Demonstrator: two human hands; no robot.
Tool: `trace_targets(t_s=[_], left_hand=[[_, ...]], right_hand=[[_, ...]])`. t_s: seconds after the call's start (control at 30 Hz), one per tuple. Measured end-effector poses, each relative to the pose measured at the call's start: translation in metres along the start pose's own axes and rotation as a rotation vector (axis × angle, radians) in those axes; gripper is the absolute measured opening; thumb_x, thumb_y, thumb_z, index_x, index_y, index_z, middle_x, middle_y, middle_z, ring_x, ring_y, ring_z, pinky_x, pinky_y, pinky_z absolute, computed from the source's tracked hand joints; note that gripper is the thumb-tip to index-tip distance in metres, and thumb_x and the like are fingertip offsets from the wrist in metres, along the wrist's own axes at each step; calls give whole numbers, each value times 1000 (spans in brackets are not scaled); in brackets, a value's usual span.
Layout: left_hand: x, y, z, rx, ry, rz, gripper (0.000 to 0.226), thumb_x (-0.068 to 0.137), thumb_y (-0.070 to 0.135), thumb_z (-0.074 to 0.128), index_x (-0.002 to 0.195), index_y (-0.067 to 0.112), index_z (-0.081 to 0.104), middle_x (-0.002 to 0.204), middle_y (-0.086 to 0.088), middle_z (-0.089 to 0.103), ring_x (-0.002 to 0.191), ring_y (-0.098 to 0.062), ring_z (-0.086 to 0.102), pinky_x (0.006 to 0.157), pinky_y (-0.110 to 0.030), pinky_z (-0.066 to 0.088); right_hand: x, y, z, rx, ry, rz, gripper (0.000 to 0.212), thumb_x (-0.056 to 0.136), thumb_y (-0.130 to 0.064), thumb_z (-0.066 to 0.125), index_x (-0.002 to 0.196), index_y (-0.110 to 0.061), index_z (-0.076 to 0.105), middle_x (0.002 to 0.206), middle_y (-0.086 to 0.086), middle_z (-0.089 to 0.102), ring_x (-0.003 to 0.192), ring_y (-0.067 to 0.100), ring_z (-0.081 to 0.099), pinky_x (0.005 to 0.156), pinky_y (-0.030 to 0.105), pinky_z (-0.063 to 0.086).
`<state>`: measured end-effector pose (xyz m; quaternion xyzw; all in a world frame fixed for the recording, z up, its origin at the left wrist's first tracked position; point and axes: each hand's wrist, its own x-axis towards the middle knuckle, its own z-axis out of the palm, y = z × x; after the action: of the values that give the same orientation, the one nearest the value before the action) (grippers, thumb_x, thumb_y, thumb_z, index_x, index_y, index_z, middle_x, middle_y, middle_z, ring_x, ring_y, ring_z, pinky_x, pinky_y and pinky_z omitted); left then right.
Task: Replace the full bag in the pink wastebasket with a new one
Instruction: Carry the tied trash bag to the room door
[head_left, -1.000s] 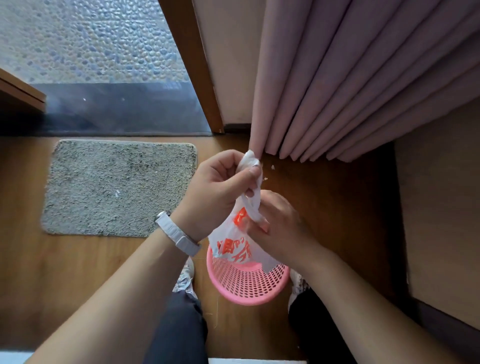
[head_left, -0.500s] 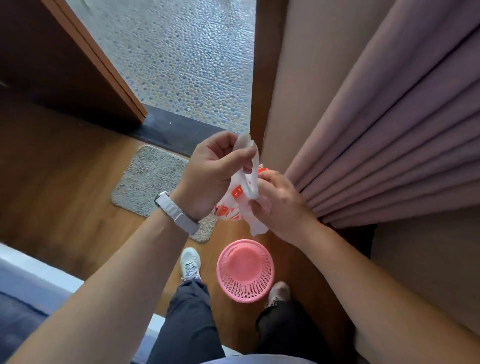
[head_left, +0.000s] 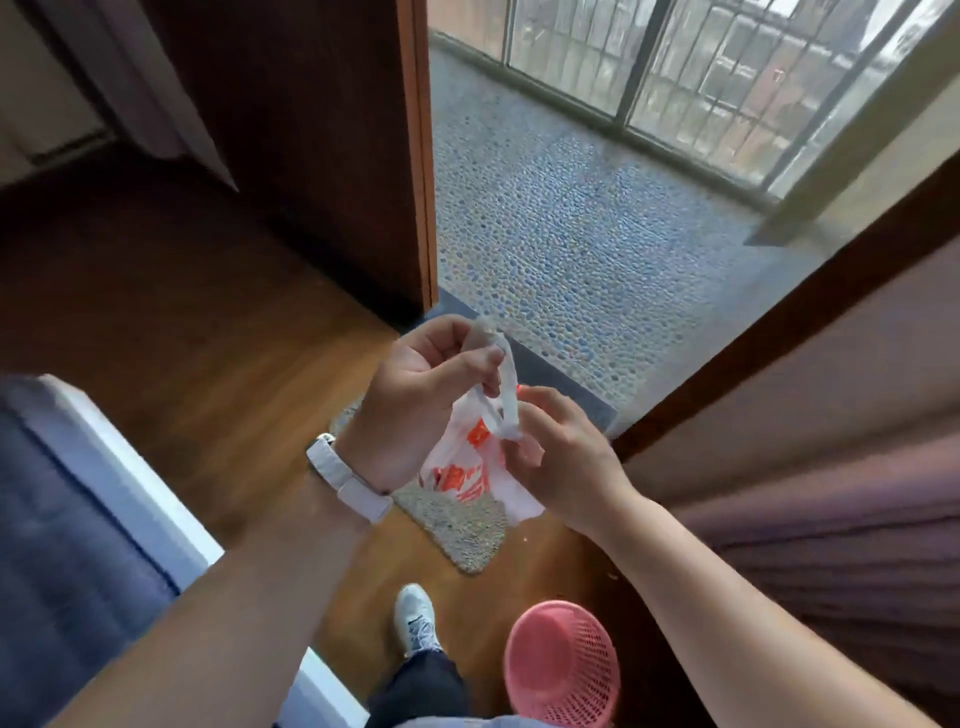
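Looking down through the head camera, both hands meet near the centre of the frame, holding a white plastic bag with orange print up in the air. The left hand, with a white watch on its wrist, sits at about 9 o'clock of the bag; its thumb and fingers are pinched together on one of the bag's twisted white handles, which loops up past the fingertips. The right hand is at about 3 o'clock of the bag, its fingers curled closed around the other handle and the bunched neck of the bag. The body of the bag hangs between the two hands, over a grey mat on the wooden floor.

The pink wastebasket stands on the floor at about 5 o'clock of the hands, well apart from the bag, and no liner shows inside its mesh wall. A white shoe is just at 9 o'clock of the basket. Towards 12 o'clock, an open doorway leads onto a pebbled floor with barred windows beyond. A purple curtain fills the 3 o'clock side.
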<state>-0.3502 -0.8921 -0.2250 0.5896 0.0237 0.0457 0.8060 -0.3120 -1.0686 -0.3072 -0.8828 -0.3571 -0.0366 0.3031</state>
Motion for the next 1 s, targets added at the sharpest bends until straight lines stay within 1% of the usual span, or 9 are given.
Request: trace_targets(t_s=[0.1,0.17,0.23,0.3,0.4,0.5,0.8,0.9,1.0], left_hand=[[-1,29,-52,51,44,3,14,80,18,66,80,4,62,68,-6,61,67,-20,56,71,-35,50],[-3,46,-80,84,65,8,10,81,19,65,79,10,63,70,-7,62,69,-23,57,71,-38,51],[-6,60,-105,118,97,23,14,81,25,65,81,11,64,73,-10,62,72,-28,58,74,-45,51],[-9,72,-126,130,140,31,20,79,30,65,81,10,63,77,-14,62,75,-31,59,75,-44,52],[-9,84,-152,154,197,34,25,78,33,64,81,8,61,80,-18,60,76,-30,59,75,-42,53],[-2,91,-172,183,244,32,26,80,34,62,81,8,60,79,-15,61,76,-27,60,75,-40,54],[73,96,-197,288,436,42,18,90,20,57,87,3,61,73,-6,65,74,-18,63,74,-26,54],[113,100,-203,322,507,48,17,93,15,56,89,-2,60,73,-6,64,74,-17,62,77,-24,55],[164,107,-208,312,572,41,22,91,17,56,89,-4,58,73,-7,63,75,-17,62,77,-25,54]], right_hand=[[36,-38,24,22,-44,-20,32,76,-17,68,107,-19,60,119,7,60,95,31,59,71,34,50],[58,-59,36,6,-86,-41,32,78,-20,67,109,-17,62,118,5,60,96,29,58,69,35,50],[82,-74,45,-5,-139,-61,36,82,-29,60,114,-16,63,119,3,59,98,27,58,72,36,51],[106,-86,52,-20,-183,-95,40,83,-36,55,118,-18,62,118,1,59,99,25,58,74,34,51],[134,-100,66,-26,-206,-160,38,85,-32,63,120,-19,61,119,1,59,100,23,58,74,27,45],[159,-107,78,-26,-225,-197,37,86,-32,67,120,-20,61,117,1,59,98,21,58,70,24,41],[262,-63,92,8,-300,-283,37,86,-33,68,121,-20,62,112,0,62,94,22,61,69,24,44],[313,-45,99,33,-300,-333,36,86,-29,70,120,-18,63,108,1,64,92,22,62,68,22,39],[369,-22,106,76,-323,-410,36,83,-29,71,116,-17,63,103,2,64,86,23,63,63,23,42]])
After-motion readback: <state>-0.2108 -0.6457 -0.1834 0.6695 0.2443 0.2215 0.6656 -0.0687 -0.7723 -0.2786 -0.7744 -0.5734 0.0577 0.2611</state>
